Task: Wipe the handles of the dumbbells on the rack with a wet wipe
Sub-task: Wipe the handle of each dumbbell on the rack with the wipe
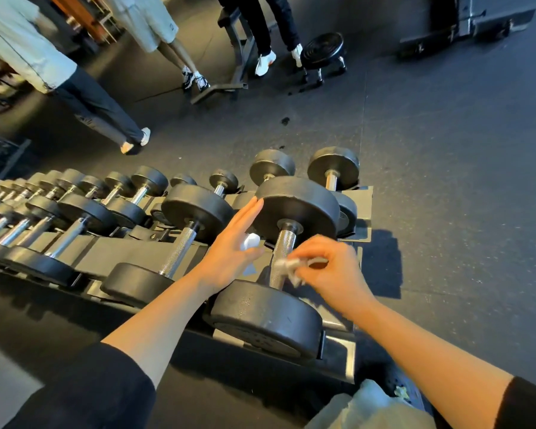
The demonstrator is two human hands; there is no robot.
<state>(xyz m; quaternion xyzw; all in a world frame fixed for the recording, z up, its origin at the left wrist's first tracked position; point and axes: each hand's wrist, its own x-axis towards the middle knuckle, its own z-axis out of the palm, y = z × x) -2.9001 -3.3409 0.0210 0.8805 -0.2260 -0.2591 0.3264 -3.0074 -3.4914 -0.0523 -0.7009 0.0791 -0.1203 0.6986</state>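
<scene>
Dumbbells sit in rows on a black rack [338, 360] that runs off to the far left, and the big one at the right end [279, 267] is the one getting cleaned. Right hand [331, 270] has its fingers curled and pinching a crumpled wet wipe [288, 267], pressing it against the near part of the knurled handle [282, 252], just above the near weight head. Left hand [235, 246] sits between this dumbbell and the next one over [174, 243], fingers straight and together, tips touching the rim of the far weight head. Something small and white [250, 243] is tucked against the left palm under the thumb, can't really tell what it is. Both arms have black sleeves pushed up. Smaller dumbbells line the far tier of the rack. On the dark rubber floor [446, 181] beyond stand three people, only legs and shoes showing, next to a bench frame [229, 75] and a low round stool [322, 51].
</scene>
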